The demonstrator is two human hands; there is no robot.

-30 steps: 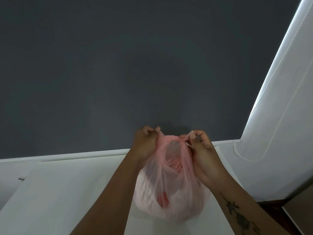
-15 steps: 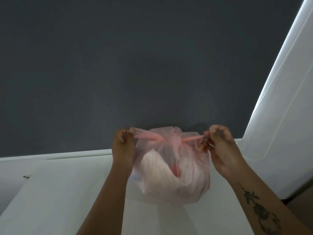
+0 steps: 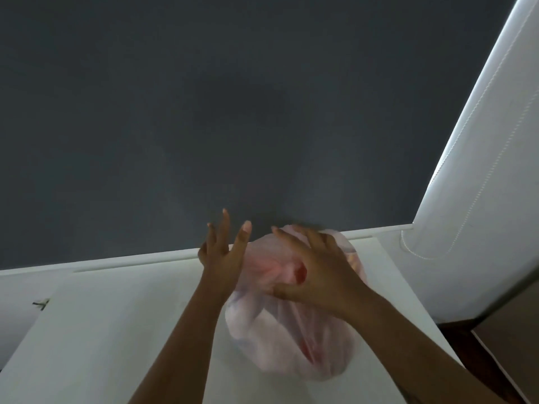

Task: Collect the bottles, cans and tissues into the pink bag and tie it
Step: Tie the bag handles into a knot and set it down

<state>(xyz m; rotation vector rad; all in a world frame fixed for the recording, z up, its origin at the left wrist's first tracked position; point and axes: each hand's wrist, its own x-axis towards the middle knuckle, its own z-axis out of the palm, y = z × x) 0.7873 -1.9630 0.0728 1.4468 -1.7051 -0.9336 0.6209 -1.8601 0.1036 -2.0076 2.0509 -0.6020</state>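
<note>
The full pink bag stands on the white table, translucent, with red and white shapes showing through its skin. Its knotted top is hidden behind my right hand, which hovers over it with fingers spread apart and holds nothing. My left hand is just left of the bag's top, fingers straight and apart, off the plastic. No loose bottles, cans or tissues are in view.
A dark grey wall rises right behind the table's far edge. A white roller blind with a bead cord hangs at the right. The table's right edge drops to a dark floor.
Both hands have let go of the bag's pulled-out ends and opened. The right hand moved in over the bag's top; the left stays beside it.
</note>
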